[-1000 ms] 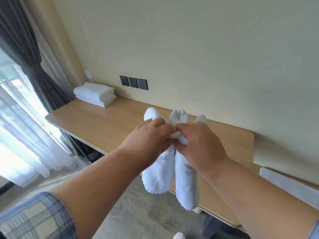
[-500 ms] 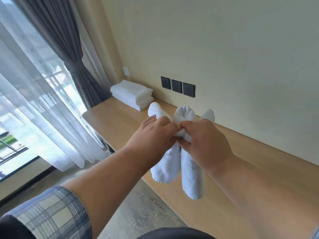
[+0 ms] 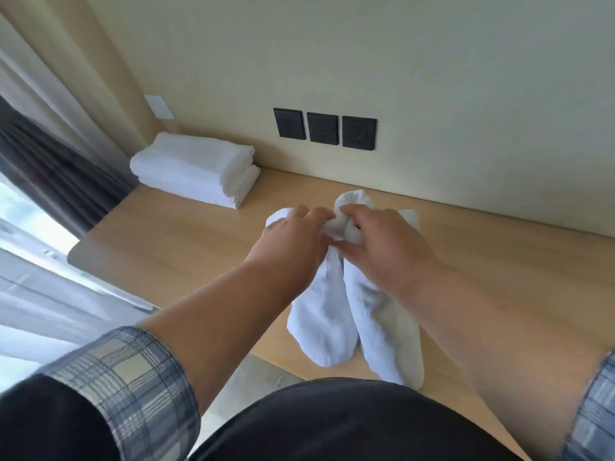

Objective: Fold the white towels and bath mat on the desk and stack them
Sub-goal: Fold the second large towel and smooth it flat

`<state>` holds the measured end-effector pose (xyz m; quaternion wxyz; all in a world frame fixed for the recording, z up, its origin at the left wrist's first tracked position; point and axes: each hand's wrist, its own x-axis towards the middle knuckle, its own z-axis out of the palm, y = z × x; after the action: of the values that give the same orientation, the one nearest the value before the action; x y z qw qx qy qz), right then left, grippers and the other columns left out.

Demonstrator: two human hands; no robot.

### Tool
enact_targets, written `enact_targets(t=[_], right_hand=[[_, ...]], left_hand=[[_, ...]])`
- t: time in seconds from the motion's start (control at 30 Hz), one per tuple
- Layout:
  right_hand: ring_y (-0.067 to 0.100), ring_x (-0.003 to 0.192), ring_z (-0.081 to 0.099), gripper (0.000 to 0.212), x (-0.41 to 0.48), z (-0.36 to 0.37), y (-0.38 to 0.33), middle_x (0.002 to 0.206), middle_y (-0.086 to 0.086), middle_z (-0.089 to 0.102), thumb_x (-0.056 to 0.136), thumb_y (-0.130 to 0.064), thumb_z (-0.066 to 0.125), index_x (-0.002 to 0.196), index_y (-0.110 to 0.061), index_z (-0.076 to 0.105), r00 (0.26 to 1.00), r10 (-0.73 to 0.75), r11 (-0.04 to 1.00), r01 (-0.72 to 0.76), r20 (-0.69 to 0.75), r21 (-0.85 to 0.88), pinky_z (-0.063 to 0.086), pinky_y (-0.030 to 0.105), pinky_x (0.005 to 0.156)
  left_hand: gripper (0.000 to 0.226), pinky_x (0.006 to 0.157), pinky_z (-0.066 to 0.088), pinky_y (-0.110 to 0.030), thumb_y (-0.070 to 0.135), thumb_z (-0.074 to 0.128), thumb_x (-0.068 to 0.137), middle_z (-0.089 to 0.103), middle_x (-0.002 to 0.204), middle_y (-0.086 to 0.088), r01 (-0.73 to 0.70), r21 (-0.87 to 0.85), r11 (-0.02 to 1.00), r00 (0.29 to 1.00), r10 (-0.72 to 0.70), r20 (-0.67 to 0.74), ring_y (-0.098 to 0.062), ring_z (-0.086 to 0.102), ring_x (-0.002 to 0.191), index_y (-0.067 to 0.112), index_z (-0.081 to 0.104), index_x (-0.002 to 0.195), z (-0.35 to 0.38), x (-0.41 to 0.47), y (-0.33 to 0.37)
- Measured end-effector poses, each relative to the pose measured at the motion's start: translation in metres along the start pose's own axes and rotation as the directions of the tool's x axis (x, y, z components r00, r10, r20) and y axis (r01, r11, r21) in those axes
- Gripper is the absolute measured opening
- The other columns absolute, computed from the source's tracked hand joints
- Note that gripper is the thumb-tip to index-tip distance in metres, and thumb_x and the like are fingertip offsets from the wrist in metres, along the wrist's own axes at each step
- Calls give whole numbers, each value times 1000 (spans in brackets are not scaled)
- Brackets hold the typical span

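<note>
Gripping bunched white towel (image 3: pixel 336 314): left hand (image 3: pixel 293 241), right hand (image 3: pixel 386 241), fingers curled, over desk (image 3: pixel 186 241).

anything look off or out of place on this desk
Only the white towel gripped by the left hand and right hand: it is bunched into rolled lobes, not folded flat like the neat stack at the desk's left end. Nothing looks spilled or damaged.

This looks like a hotel room: a long wooden desk (image 3: pixel 186 247) along the wall, neatly stacked white towels (image 3: pixel 196 168), three black wall sockets (image 3: pixel 324 128), a dark curtain (image 3: pixel 50 168) and a sheer curtain (image 3: pixel 40 294).
</note>
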<state>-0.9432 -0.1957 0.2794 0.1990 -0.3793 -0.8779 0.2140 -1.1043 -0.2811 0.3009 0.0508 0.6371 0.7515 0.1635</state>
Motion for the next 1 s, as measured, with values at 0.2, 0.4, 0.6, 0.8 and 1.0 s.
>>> enact_targets(t=[0.2, 0.4, 0.6, 0.8, 1.0], right_hand=[[13, 121, 51, 64, 20, 40, 11, 138, 0, 55, 86, -10, 64, 146, -18, 43, 954, 296, 942, -299, 46, 154, 30, 12, 92], [2, 136, 37, 78, 8, 76, 21, 156, 2, 36, 94, -2, 51, 159, -21, 14, 852, 482, 798, -523, 205, 298, 26, 12, 107], [13, 148, 27, 79, 4, 89, 43, 162, -2, 30, 90, -16, 56, 159, -25, 19, 808, 541, 765, -588, 234, 262, 20, 18, 107], [26, 144, 35, 80, -47, 101, 106, 158, 5, 36, 90, -38, 66, 157, -20, 25, 570, 818, 541, -809, 78, 232, 32, 38, 116], [27, 144, 36, 108, -44, 94, 169, 161, 4, 29, 75, -50, 80, 159, -25, 16, 483, 857, 433, -863, 177, 259, 39, 42, 112]], left_hand=[[80, 102, 46, -42, 38, 65, 94, 6, 164, -4, 75, -49, 996, 955, -58, 290, -29, 49, 131, 37, 14, 156, 48, 34, -69], [91, 93, 49, -36, 56, 64, 89, 28, 160, -5, 30, -212, 977, 873, 78, 481, -23, 55, 126, 39, 5, 156, 108, 21, -71], [90, 86, 45, -30, 55, 63, 91, 44, 148, -2, 155, -256, 954, 754, 53, 655, -22, 56, 120, 42, 3, 157, 145, 15, -66], [75, 94, 48, -39, 67, 53, 90, 37, 146, -5, 219, -206, 954, 756, -32, 654, -28, 52, 121, 49, 16, 153, 151, 22, -56], [76, 106, 42, -48, 68, 55, 87, 38, 147, -5, 359, -179, 916, 783, -191, 593, -29, 45, 130, 46, 21, 152, 154, 11, -37]])
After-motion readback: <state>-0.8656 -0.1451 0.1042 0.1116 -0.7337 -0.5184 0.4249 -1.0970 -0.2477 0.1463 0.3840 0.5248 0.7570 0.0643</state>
